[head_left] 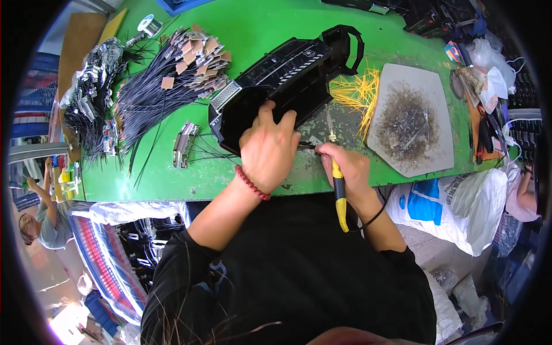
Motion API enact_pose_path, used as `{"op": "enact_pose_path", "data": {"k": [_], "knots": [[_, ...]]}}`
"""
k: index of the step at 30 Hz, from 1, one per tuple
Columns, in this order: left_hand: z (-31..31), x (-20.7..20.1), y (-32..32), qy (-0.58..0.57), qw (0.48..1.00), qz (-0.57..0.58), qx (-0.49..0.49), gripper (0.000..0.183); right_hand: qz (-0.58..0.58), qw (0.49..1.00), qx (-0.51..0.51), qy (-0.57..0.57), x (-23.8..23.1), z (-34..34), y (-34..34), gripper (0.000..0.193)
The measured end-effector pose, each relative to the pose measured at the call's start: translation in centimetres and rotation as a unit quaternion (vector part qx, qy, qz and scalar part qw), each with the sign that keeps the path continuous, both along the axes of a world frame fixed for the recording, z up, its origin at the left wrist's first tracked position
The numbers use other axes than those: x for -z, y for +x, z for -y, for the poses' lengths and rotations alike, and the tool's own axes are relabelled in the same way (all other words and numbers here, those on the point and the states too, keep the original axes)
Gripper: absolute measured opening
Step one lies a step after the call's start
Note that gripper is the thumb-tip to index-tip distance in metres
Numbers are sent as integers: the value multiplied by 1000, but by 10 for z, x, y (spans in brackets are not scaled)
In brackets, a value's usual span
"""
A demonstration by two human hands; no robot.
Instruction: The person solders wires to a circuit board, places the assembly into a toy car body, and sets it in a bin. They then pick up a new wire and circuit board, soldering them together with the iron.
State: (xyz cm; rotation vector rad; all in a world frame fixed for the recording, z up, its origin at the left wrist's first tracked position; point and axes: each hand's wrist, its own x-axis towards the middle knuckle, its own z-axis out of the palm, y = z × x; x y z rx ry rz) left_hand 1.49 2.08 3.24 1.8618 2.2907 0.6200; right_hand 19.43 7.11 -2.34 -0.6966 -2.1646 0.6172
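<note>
Housing (305,95), black plastic with white striped markings, lies diagonally on the green tabletop (253,23), centre of frame. Left hand (268,146), red bead bracelet (253,184) at wrist: fingers spread over the housing's lower left part, thumb near thin dark wires; cannot tell whether its grip has hold of anything. Right hand (348,169), right of centre: grip closed around one soldering iron (338,187), yellow-and-black handle, tip pointing up the frame. Small metal-cased module (185,144), left of centre, wires running toward the housing. Large bundle of black leads (148,106) with tan square pads (167,83), upper left. Spool of solder (149,25), beyond it. Loose yellow strands (359,92), between housing and grey slab (397,80), slab dark-stained at middle, right of frame.
</note>
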Motion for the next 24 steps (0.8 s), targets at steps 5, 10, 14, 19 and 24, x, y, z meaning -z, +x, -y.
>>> {"op": "enact_pose_path", "data": {"k": [5, 10, 14, 19, 24], "knots": [[-3, -4, -1, -92, 994, -39, -30, 38, -11, 1000, -5, -7, -2, 1, 1, 28], [-7, -6, -14, 80, 989, 120, 38, 29, 15, 1000, -21, -15, -2, 1, 4, 25], [-7, -26, -11, 133, 936, 308, 104, 32, 24, 1000, -12, -13, -1, 1, 4, 26], [-8, -13, -17, 132, 947, 243, 163, 25, 33, 999, -14, -24, -4, 1, 2, 25], [-1, -16, -18, 117, 969, 122, 178, 19, -28, 997, -22, -75, 1, -2, 0, 25]]}}
